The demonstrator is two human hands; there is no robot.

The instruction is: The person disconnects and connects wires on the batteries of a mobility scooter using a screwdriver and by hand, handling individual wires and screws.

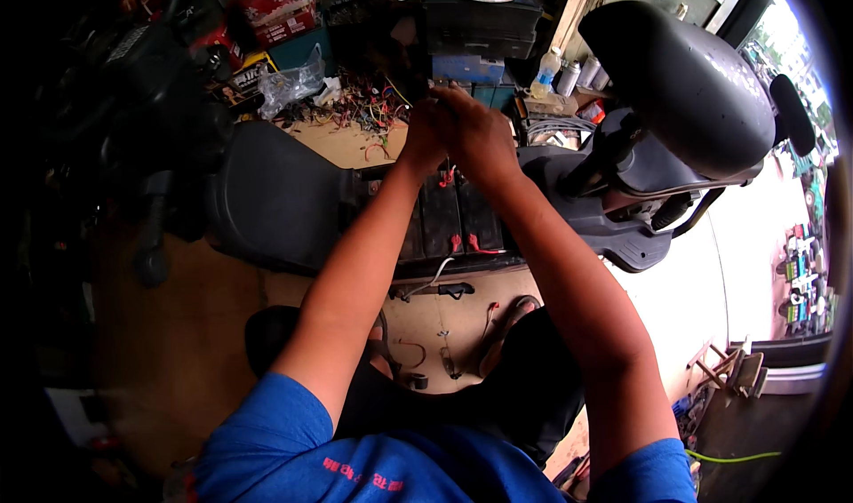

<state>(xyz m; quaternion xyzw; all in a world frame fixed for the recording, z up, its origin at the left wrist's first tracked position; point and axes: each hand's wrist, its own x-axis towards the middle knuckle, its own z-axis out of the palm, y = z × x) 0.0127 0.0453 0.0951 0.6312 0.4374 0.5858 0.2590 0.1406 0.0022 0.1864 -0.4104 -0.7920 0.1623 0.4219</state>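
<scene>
Both arms reach forward over a scooter's open battery bay. My left hand (425, 134) and my right hand (480, 134) meet above the far edge of the bay, fingers closed together; what they grip is hidden or too small to make out. Beneath them are several black batteries (438, 214) with red connectors (457, 243) and wires. The grey-black seat (271, 201) is left of the bay. A white cable (437, 276) hangs over the near edge.
The scooter's front with a black backrest-like part (675, 85) rises at right. A tangle of wires (364, 103), a plastic bag (286, 81), boxes (480, 23) and bottles (546, 75) lie beyond. My feet are below on the floor, near dark tools (431, 291). A wooden stool (729, 370) stands lower right.
</scene>
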